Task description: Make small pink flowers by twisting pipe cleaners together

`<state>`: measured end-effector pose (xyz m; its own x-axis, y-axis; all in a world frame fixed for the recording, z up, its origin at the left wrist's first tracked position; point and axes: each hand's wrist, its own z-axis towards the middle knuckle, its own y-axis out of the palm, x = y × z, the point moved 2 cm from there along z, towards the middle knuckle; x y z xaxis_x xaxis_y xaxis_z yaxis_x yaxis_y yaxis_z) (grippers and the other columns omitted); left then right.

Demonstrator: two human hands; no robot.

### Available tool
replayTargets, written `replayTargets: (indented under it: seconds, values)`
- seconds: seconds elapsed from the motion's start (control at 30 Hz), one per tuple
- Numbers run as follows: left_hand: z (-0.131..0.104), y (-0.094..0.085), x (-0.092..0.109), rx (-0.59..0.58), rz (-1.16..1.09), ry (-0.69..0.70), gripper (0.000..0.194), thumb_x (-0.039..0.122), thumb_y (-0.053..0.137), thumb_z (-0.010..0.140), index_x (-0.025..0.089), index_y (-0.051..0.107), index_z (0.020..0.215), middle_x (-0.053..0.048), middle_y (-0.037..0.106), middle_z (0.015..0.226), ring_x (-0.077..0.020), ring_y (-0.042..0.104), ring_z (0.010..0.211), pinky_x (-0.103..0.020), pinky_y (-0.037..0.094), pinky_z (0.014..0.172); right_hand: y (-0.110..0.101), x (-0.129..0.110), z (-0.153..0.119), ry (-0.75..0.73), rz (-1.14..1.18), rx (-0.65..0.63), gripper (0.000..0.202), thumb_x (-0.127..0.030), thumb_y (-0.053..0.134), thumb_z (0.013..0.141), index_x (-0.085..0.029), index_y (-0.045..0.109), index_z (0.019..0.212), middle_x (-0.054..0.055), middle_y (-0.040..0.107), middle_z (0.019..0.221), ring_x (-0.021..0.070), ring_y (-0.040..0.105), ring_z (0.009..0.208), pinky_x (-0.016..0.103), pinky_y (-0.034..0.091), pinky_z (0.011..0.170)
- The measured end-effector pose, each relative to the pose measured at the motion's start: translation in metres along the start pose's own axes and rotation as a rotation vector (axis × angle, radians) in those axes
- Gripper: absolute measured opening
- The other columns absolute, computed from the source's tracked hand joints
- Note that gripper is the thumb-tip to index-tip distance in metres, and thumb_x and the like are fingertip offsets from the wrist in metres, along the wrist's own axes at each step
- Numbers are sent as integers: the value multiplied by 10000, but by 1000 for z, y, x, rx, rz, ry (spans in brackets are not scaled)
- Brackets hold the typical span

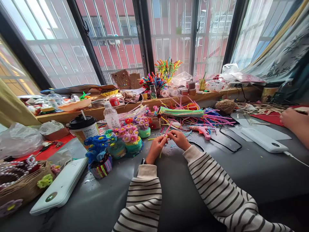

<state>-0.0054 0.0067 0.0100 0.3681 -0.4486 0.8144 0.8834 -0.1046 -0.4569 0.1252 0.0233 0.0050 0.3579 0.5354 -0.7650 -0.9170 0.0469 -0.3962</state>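
- The left hand (156,146) and the right hand (179,139) meet over the middle of the grey worktop (178,190).
- The small fuzzy sticks (168,128), pink and yellow, are right there between the fingertips. The pink end sticks up on the far side, and a yellow end pokes out on the near side.
- The left grip is narrow and pinches the sticks. The right grip is narrow too and pinches them just beside it. I cannot tell which color each one has.
- The step in hand looks like tiny finger work, maybe bending or twisting the sticks.
- The next move seems to call for one hand keeping still while the other makes small, soft turns. A loose pinch could let the sticks slip.
- A pink glue gun (204,131) lies to the right, near the right hand. A big bundle (181,112) of fuzzy sticks is farther back.
- Pots of pink flowers (130,133) and blue flowers (98,148) stand to the left.
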Motion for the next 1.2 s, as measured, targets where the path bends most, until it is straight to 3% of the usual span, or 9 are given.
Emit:
replayTargets:
  seconds: [0.2, 0.43, 0.53, 0.7, 0.93, 1.07, 1.2]
  values:
    - [-1, 3, 2, -3, 115, 95, 266, 313, 385, 742, 172, 542, 581, -14, 571, 641, -120, 500, 634, -231, 372, 649, 8, 3, -2, 130, 138, 198, 355, -494, 432, 710, -171, 483, 572, -11, 487, 530, 99, 434, 518, 232, 345, 539]
    - [1, 10, 0, -29, 208, 191, 288, 299, 374, 762, 171, 553, 576, -24, 578, 637, -125, 501, 647, -236, 372, 647, 23, 7, -6, 303, 383, 316, 396, -566, 468, 631, -178, 460, 551, -21, 429, 495, 82, 360, 463, 220, 289, 434]
    - [1, 10, 0, -10, 203, 178, 289, 302, 367, 768, 167, 561, 602, -30, 589, 669, -125, 508, 659, -236, 374, 653, 25, 6, -6, 345, 518, 323, 384, -551, 509, 597, -173, 463, 548, -32, 418, 503, 65, 331, 446, 218, 268, 427]
    - [0, 4, -1, 119, 148, 90, 282, 317, 382, 762, 160, 575, 630, -36, 602, 696, -128, 525, 691, -239, 378, 679, 14, 5, -1, 390, 582, 329, 414, -573, 482, 601, -161, 518, 624, -26, 443, 547, 58, 313, 441, 215, 235, 417]
    - [-2, 0, -3, 205, 21, 4, 297, 347, 385, 758, 159, 583, 640, -36, 607, 706, -127, 544, 687, -229, 400, 659, -16, 8, -6, 297, 98, 459, 359, -500, 429, 694, -159, 535, 733, 22, 546, 682, 125, 463, 620, 238, 348, 569]
    - [-2, -2, -4, 270, 41, 4, 294, 339, 380, 762, 159, 604, 701, -46, 603, 743, -135, 543, 723, -237, 398, 679, -25, 5, -18, 196, -179, 393, 286, -403, 400, 757, -149, 531, 771, 51, 548, 757, 139, 474, 675, 256, 365, 645]
    - [-3, -4, -4, 340, 55, 4, 290, 338, 375, 767, 168, 611, 752, -46, 600, 792, -138, 537, 762, -239, 392, 704, -30, 4, -29, 221, -664, 292, 271, -382, 445, 748, -151, 579, 697, 83, 511, 796, 195, 441, 806, 307, 333, 709]
